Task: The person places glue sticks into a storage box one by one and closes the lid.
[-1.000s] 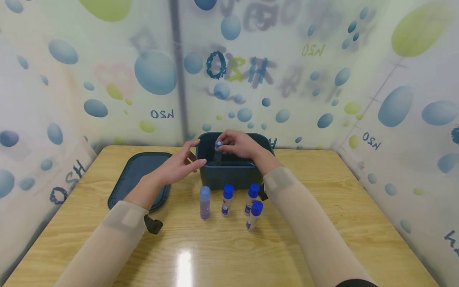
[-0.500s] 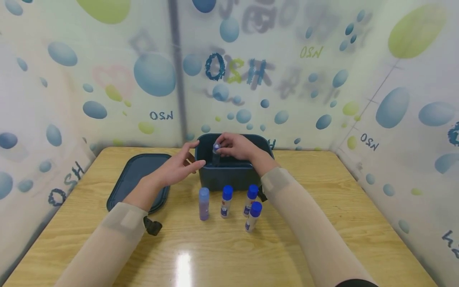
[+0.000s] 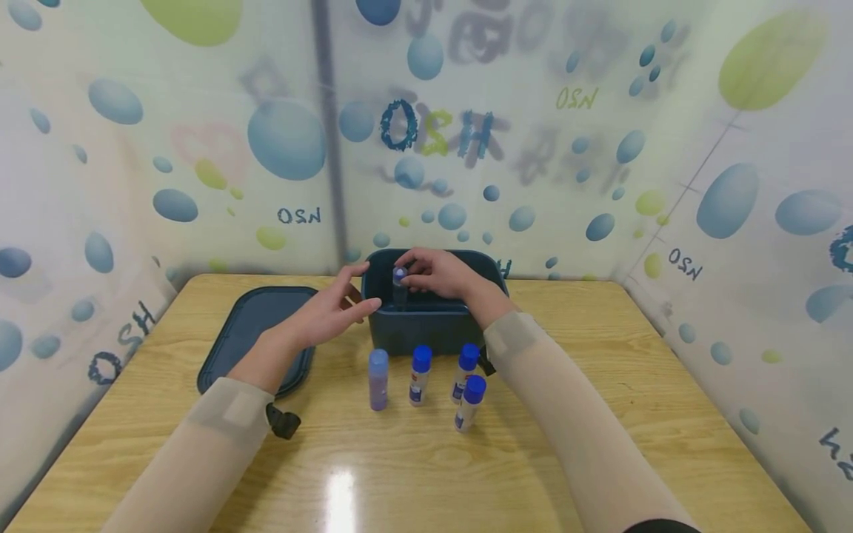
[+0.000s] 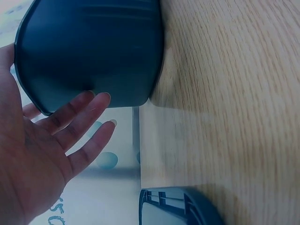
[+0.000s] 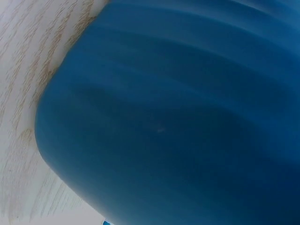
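Fingers (image 3: 415, 260) of the right hand (image 3: 443, 274) curled round a tube (image 3: 400, 281), which is pinched near its top, upright inside the box (image 3: 426, 333), towards the left end. Left hand (image 3: 333, 305) spread at that end, nothing grasped. In front, on the bench (image 3: 400, 459): one pale-capped tube (image 3: 378, 381), three blue-capped tubes (image 3: 418, 381). Lid (image 3: 260, 318) laid left. Step judged to be placement in the box; whether the base is seated cannot be told. Next, steadying, then release, would be called for.

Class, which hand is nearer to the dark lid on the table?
Left. The left hand is at the left end of the box, near the lid; the right hand is farther right, holding a tube inside.
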Available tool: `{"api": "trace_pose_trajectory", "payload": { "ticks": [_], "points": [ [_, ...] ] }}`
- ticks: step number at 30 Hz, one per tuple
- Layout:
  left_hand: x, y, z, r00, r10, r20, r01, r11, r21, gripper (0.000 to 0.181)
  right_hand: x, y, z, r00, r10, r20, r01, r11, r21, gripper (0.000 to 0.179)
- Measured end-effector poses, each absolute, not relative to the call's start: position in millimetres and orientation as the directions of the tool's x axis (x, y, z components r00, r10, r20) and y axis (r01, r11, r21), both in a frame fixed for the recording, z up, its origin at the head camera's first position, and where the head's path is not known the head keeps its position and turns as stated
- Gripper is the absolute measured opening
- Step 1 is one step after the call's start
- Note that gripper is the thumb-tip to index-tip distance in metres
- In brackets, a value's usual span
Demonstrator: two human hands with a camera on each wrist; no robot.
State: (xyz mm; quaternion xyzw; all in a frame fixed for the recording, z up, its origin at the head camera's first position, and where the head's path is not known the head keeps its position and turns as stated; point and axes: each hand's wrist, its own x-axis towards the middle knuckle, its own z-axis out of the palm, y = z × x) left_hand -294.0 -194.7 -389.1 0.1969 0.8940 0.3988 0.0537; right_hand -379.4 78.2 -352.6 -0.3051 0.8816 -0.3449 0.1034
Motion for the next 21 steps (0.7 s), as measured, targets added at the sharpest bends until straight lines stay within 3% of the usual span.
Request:
{"api": "trace_pose_trajectory", "payload": {
  "ticks": [21],
  "points": [
    [-293.2,-194.5,-389.4,-0.919,0.39,0.056,0.302,0.606,0.736,0.085,-382.1,82.8,-352.5,-0.815,-0.572,0.088,-0.459,0.545,-0.702,0.035]
  ]
}}
